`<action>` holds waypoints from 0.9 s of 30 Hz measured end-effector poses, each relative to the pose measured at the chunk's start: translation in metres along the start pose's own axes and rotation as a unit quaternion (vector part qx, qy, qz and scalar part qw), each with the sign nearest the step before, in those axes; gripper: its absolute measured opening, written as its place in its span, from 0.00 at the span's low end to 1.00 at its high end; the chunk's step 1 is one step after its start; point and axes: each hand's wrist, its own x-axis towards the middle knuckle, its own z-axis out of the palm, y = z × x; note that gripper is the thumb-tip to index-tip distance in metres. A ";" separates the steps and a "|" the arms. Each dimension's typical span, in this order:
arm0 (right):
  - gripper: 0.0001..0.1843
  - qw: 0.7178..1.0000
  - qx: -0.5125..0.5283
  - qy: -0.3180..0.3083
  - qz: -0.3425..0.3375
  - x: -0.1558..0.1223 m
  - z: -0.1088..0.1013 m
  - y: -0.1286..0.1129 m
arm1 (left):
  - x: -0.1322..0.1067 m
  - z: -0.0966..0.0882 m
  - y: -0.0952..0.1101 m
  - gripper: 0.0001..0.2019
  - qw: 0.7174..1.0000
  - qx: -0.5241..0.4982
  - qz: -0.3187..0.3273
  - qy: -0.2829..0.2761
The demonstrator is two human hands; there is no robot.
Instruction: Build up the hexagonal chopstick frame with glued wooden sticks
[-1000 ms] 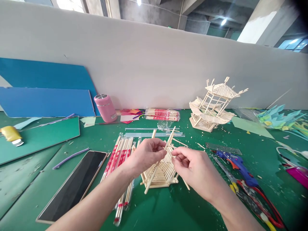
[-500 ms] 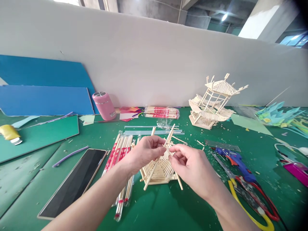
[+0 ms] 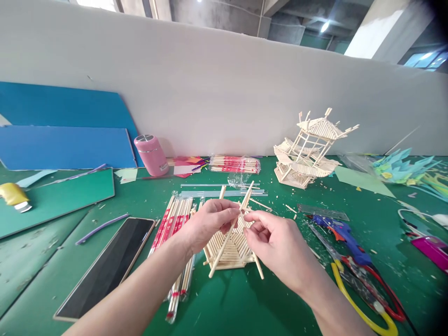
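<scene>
My left hand (image 3: 207,224) is closed on a hexagonal panel of glued wooden sticks (image 3: 229,247), held tilted above the green table (image 3: 245,303). A long chopstick (image 3: 231,231) crosses the panel diagonally under my left fingers. My right hand (image 3: 276,245) pinches another thin stick (image 3: 258,267) against the panel's right side. Wrapped chopsticks in red and white sleeves (image 3: 175,228) lie just left of the panel.
A finished stick pagoda model (image 3: 310,149) stands at the back right. A blue glue gun (image 3: 345,235), yellow-handled scissors (image 3: 364,308) and a clear ruler (image 3: 324,212) lie to the right. A dark tablet (image 3: 105,266), pink cup (image 3: 151,155), chopstick packet (image 3: 235,164) and blue boards (image 3: 66,140) sit left and behind.
My right hand has slid slightly left and lower along the panel, and the stick in it now slants down more steeply. The left hand has hardly moved.
</scene>
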 end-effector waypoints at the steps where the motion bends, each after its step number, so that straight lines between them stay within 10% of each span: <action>1: 0.15 1.000 -0.003 0.002 0.000 0.000 0.000 0.000 | 0.000 0.000 0.000 0.07 1.000 0.000 -0.002 0.002; 27: 0.17 0.999 0.032 -0.031 -0.018 0.001 -0.004 0.001 | 0.003 0.006 0.001 0.10 0.999 -0.030 -0.028 0.006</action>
